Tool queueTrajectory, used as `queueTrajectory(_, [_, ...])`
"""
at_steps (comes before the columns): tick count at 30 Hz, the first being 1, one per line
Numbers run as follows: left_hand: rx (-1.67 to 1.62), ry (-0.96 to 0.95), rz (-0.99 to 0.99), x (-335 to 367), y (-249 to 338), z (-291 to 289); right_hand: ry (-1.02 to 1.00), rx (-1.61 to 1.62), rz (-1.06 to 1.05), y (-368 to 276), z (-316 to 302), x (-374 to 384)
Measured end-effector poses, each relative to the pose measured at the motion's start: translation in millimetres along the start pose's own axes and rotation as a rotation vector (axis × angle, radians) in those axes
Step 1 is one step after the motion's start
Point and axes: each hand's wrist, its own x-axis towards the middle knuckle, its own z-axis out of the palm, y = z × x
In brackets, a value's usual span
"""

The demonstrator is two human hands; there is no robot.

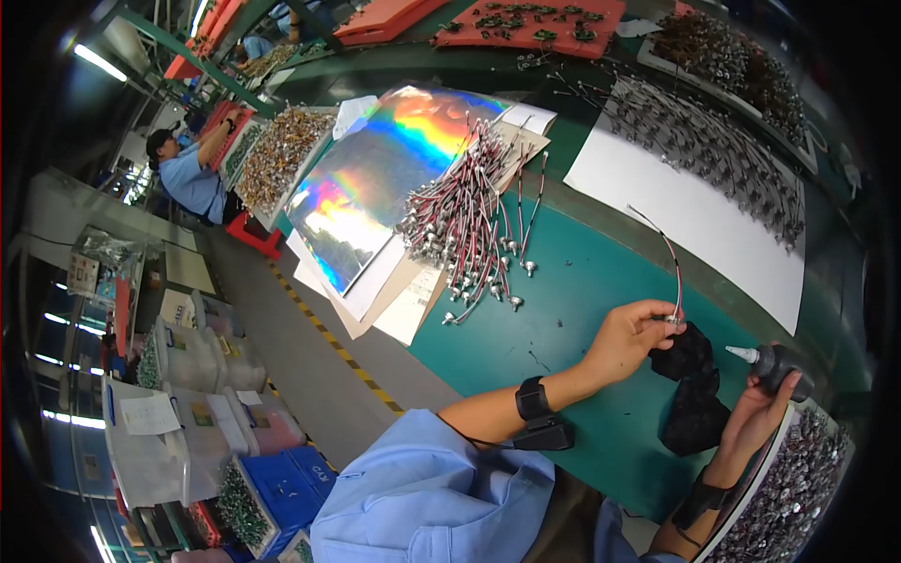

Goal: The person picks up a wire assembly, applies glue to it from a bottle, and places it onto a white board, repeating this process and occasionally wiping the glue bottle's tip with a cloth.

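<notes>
Between its thumb and fingers, my left hand pinches a small metal part with red and black wires that rise from it and curve away. My right hand is wrapped round a dark squeeze bottle, whose pale pointed nozzle faces the left hand. A gap separates the nozzle from the wired part. Below and between the hands, a crumpled black cloth lies on the green mat. A heap of similar wired parts rests to the left, on silvery rainbow sheets and the mat.
Rows of wired parts lie on a white sheet at the far right. A tray of small metal parts stands beside my right forearm. Red trays sit at the back. To the left, a person works near plastic bins.
</notes>
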Motion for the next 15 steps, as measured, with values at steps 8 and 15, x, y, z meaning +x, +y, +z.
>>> queueTrajectory(8, [0.045, -0.060, 0.001, -21.5, 1.8, 20.5, -0.011, 0.017, 0.011, -34.0, 1.2, -15.8])
queueTrajectory(15, [0.047, -0.032, 0.048, -38.2, 10.1, 31.4, -0.001, -0.006, -0.032, -48.4, 12.8, -34.3])
